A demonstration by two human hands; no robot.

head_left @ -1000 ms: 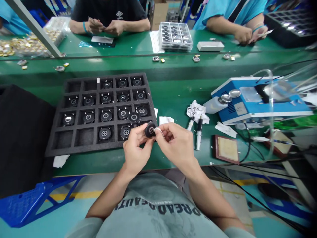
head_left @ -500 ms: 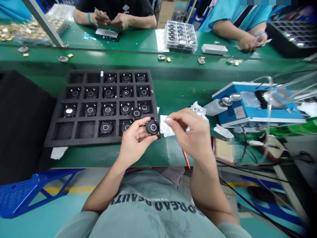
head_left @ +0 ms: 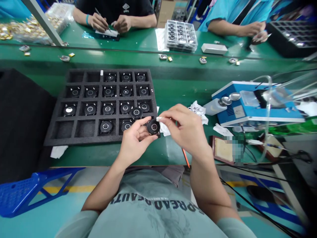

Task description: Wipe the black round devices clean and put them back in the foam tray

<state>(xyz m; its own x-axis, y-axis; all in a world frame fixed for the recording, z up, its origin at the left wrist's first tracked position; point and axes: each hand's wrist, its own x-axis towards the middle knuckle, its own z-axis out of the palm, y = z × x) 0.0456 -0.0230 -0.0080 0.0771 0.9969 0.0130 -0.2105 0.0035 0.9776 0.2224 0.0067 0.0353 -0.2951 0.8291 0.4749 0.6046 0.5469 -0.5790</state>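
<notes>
left hand (head_left: 135,142) cupped; right hand (head_left: 187,130) pinching

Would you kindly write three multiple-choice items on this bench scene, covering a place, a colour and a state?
1. Where is the foam tray?
A. left of the hands
B. on the blue box
C. on the floor

2. What colour is the bench?
A. red
B. green
C. white

3. How is the round part held?
A. lying in the tray
B. pinched in the left hand
C. resting on the box

Answers: 1 A, the tray lies left of both hands. 2 B, the bench top is green. 3 B, the left hand grips it while the right hand reaches it with a white wipe.
</notes>
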